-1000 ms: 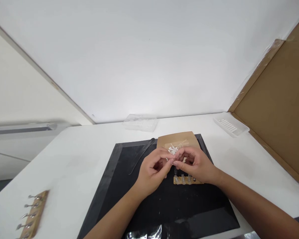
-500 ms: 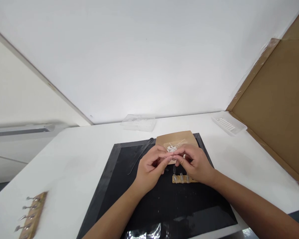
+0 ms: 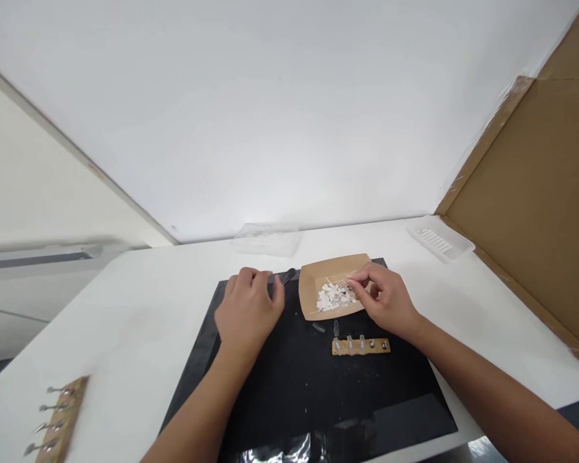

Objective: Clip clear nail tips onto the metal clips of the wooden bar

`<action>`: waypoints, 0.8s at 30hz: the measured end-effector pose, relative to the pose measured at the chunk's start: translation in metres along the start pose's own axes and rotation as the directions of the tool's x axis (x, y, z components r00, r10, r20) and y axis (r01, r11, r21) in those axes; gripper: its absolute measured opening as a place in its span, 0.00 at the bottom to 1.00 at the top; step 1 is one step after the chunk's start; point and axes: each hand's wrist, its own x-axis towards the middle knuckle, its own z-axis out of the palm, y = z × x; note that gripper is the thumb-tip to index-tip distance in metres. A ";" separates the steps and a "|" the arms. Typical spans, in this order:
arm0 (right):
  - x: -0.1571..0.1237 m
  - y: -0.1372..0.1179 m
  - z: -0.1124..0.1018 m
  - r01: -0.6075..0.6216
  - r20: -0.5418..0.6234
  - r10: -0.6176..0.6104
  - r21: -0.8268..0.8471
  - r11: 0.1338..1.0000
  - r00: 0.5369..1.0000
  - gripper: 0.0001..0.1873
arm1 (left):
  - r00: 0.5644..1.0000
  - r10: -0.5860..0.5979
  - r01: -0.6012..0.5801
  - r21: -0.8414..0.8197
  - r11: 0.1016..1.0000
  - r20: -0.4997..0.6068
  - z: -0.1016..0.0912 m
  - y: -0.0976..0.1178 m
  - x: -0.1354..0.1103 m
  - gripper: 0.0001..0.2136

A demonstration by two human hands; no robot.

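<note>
My left hand (image 3: 249, 302) hovers over the left part of the black mat (image 3: 280, 392), thumb apart from the curled fingers. It covers most of a slim black tool (image 3: 288, 275), whose rounded end shows beside the thumb. My right hand (image 3: 383, 296) is at the right side of a brown paper tray (image 3: 309, 273), thumb and forefinger pinched; what they hold is too small to make out. White scraps (image 3: 335, 296) and thin sticks lie in the tray. Below it, clear nail tips (image 3: 350, 344) stand on a wooden strip (image 3: 379, 348). Two loose clear tips (image 3: 319, 328) lie on the mat.
A wooden strip with metal-stemmed pieces (image 3: 60, 421) lies at the left on the white table (image 3: 120, 334). A clear plastic piece (image 3: 265, 239) is by the wall. A clear tray with white strips (image 3: 441, 239) stands back right, beside a cardboard panel (image 3: 535, 193).
My hands have separated from their meeting point before the tray. The left has moved left over the black tool; the right has shifted right and up to the tray, uncovering the scraps and strip.
</note>
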 end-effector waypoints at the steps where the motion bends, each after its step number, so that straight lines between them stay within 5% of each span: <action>1: 0.000 0.000 -0.001 0.004 -0.006 -0.004 -0.020 1.000 1.000 0.11 | 0.997 -0.032 0.029 0.046 0.999 0.071 -0.001 -0.004 0.002 0.18; 5: 0.002 0.003 -0.003 0.005 -0.037 -0.007 -0.064 0.998 0.999 0.11 | 0.903 -0.139 0.085 0.146 0.986 0.407 -0.005 -0.011 0.006 0.22; 8: 0.003 0.006 -0.003 -0.012 -0.037 0.009 -0.070 0.997 0.999 0.10 | 0.841 -0.128 0.052 0.158 0.986 0.525 -0.006 -0.011 0.005 0.23; 21: 0.003 0.011 -0.005 0.052 0.012 -0.051 -0.146 0.988 0.999 0.08 | 0.869 -0.017 -0.062 0.143 0.988 0.495 0.004 -0.026 0.004 0.18; 24: 0.002 0.013 -0.004 0.088 0.029 -0.084 -0.159 0.983 0.996 0.09 | 0.858 -0.059 -0.012 0.134 0.991 0.511 0.003 -0.027 0.007 0.17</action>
